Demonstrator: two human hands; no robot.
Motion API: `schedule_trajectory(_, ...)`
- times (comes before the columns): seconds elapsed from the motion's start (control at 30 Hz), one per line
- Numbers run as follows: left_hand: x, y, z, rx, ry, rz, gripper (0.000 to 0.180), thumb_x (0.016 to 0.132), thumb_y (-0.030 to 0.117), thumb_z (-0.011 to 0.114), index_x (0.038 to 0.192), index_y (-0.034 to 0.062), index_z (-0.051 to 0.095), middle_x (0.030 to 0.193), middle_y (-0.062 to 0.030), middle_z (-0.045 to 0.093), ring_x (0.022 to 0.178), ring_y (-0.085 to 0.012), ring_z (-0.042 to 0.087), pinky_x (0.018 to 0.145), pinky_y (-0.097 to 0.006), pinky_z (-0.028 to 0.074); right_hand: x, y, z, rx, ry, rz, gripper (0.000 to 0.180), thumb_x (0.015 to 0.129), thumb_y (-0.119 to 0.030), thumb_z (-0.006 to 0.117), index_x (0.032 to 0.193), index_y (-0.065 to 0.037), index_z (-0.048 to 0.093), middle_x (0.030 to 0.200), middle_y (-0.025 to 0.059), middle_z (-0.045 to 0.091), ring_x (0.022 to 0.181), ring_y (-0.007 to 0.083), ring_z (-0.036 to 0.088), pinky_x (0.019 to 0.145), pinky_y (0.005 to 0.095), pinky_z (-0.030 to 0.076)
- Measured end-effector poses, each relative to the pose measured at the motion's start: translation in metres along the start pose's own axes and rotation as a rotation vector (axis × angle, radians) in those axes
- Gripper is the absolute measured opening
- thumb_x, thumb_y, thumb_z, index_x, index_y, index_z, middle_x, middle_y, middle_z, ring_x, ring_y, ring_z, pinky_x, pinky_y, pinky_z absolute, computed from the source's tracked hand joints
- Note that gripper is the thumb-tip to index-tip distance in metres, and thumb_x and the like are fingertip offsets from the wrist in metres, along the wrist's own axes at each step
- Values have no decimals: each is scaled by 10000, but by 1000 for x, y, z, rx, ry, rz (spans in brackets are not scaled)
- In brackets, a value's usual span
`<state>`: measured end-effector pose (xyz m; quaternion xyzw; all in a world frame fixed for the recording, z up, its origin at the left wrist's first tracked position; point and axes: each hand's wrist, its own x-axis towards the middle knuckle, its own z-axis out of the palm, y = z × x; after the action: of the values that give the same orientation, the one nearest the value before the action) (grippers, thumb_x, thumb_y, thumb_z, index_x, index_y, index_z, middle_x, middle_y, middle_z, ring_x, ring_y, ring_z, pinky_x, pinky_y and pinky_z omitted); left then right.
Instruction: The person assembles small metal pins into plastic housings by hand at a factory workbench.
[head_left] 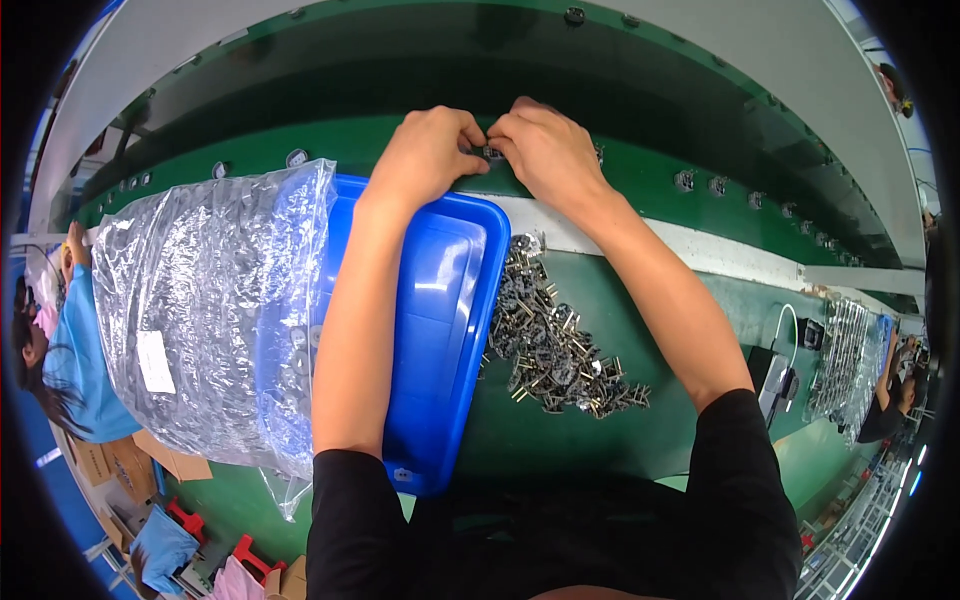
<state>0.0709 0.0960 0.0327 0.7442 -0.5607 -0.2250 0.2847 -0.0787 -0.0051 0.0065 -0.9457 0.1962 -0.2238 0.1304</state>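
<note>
Over the green belt, my left hand (428, 150) and my right hand (548, 152) come together at the fingertips. A small black part with metal bits (493, 152) sits between them, mostly covered. The right thumb and fingers pinch it from the right; the curled left fingers and thumb close on its left side. Just below the hands lies a heap of small black parts with metal prongs (560, 360) on the green table. A blue plastic tray (425, 330) stands under my left forearm.
A clear plastic bag (200, 290) full of grey parts rests on the tray's left. Small parts (717, 186) sit spaced along the belt (640, 185), behind a white rail (690, 248). A white device with a cable (772, 378) lies right. Other people work at both sides.
</note>
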Motion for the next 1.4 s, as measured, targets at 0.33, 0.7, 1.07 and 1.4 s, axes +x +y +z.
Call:
schedule_trajectory(0.33,-2,-15,-2,-32,145,78,420,686,73,792,1096,16,720,892,-172,694,826,-297,690,803,-361,532,-52,-7,-65,403,-334,1,202,845,-64,653,1040,-30,692,982,81,627,897,260,626,768,366,533)
schedule_trajectory(0.7,-2,0,6,111,87,68,365,704,80,802,1058,28,731,972,-151,648,935,-301,656,849,-395,523,-105,-6,-73,-23,-156,-261,145,794,-114,731,907,-38,683,932,58,634,834,254,613,744,386,532)
schedule_trajectory(1.07,-2,8,5,41,1,18,363,671,104,828,1005,4,731,952,-164,683,927,-307,675,822,-394,534,-80,-7,-57,307,-138,63,112,836,-136,702,878,-33,695,835,104,652,783,289,634,707,403,513)
schedule_trajectory(1.4,-1,7,9,6,-13,13,353,660,112,835,963,-20,711,908,-164,712,895,-331,693,798,-409,542,4,-10,-27,273,-192,230,125,810,-61,681,913,10,683,798,109,694,712,238,687,662,349,529)
